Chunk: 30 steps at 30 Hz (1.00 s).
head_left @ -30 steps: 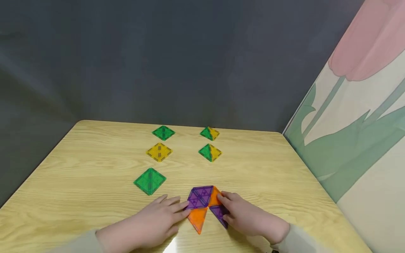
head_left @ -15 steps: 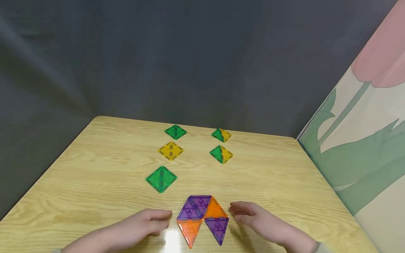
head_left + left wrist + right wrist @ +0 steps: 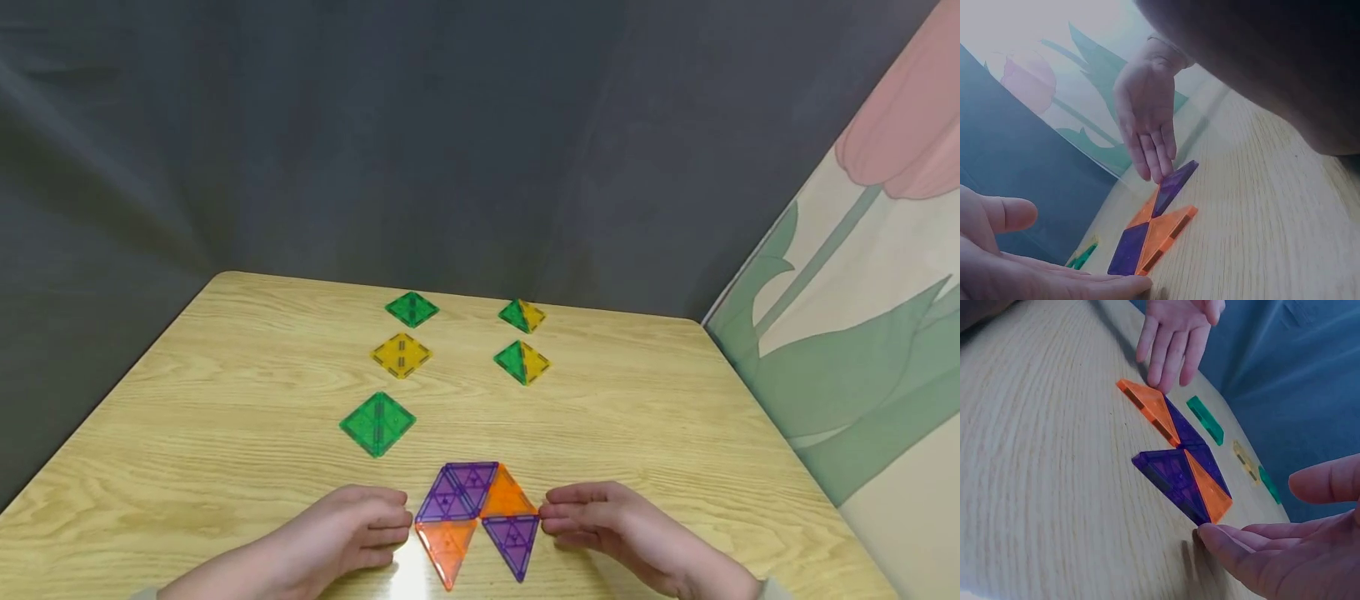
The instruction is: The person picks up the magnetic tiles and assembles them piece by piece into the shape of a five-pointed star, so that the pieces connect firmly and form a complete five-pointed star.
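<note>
Several triangular magnetic tiles lie flat on the table in a ring that is open at the near side. Purple tiles make up its upper left, an orange tile its upper right. Below them are another orange tile at left and a purple tile at right. My left hand stands on edge beside the ring's left corner, fingers straight. Opposite, my right hand extends its fingers to the right corner; in the right wrist view its fingertips appear to touch the tile edge.
Farther back lie diamond-shaped tile pairs: green, yellow and another green at left, two green-and-yellow ones at right. A dark curtain hangs behind the table; a flower-patterned panel borders the right.
Both hands have left the tops of the tiles and moved out to either side. Fully uncovered now, the ring's right-hand tiles sit closer together. Lately the hands have drawn slightly nearer the corners.
</note>
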Available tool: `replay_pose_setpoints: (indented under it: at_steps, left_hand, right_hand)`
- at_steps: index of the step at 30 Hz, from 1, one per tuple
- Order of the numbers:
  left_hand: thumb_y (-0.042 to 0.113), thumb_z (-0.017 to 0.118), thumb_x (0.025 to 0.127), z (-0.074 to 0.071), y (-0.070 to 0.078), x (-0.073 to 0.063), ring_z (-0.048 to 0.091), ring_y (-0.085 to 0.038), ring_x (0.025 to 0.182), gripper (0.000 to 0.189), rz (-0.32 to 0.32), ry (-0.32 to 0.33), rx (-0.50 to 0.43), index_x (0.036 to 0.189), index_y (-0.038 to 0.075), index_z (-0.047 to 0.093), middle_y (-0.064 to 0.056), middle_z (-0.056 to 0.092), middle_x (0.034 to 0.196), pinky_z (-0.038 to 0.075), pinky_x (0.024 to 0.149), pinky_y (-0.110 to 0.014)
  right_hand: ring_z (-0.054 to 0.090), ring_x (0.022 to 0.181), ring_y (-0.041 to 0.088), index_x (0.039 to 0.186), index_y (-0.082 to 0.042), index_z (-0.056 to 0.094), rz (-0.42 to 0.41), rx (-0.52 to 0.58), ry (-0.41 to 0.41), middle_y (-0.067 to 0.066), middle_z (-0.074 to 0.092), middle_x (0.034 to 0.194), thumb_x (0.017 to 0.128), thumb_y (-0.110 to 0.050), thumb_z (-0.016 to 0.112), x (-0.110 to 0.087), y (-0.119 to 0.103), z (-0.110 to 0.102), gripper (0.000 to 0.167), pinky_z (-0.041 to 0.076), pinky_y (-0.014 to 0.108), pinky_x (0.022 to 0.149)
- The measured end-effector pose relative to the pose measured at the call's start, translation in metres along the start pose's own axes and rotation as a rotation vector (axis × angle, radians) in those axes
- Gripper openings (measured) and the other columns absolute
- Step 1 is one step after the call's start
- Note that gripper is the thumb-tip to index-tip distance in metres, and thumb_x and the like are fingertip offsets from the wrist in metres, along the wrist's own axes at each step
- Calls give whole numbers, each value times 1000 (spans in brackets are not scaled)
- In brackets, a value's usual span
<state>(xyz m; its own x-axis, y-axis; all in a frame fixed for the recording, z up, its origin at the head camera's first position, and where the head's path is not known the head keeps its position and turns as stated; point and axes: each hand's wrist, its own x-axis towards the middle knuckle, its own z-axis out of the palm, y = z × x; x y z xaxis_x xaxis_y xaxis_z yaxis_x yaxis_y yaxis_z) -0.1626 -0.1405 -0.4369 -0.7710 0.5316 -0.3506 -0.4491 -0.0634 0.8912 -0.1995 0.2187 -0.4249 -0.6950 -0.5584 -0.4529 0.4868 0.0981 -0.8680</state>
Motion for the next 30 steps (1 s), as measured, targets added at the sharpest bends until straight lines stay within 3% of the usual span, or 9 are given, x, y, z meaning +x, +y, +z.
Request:
replay_pose_setpoints:
  at_steps: [14, 23, 30]
  left_hand:
    - [21, 42, 104, -2, -2, 2, 42, -53, 128, 68, 20, 40, -24, 137, -31, 13, -45, 41, 135, 42, 101, -57]
    - [20, 44, 103, -9, -8, 4, 51, -46, 122, 67, 15, 72, -90, 136, -31, 17, -39, 50, 129, 46, 99, -53]
    - [17, 45, 103, -8, -13, 8, 56, -40, 117, 62, 26, 93, -158, 135, -31, 22, -30, 56, 123, 48, 97, -49]
  right_hand:
    - [58, 119, 35, 138, 23, 35, 8, 80, 27, 29, 56, 131, 101, -10, 50, 2, 2, 4, 51, 47, 43, 101]
    - [60, 115, 31, 136, 22, 39, 3, 175, 0, 23, 62, 124, 103, -10, 46, 7, 12, -4, 47, 46, 44, 101]
    - [60, 115, 33, 135, 21, 41, 3, 186, 5, 25, 62, 124, 103, -11, 47, 10, 12, -5, 46, 47, 43, 101]
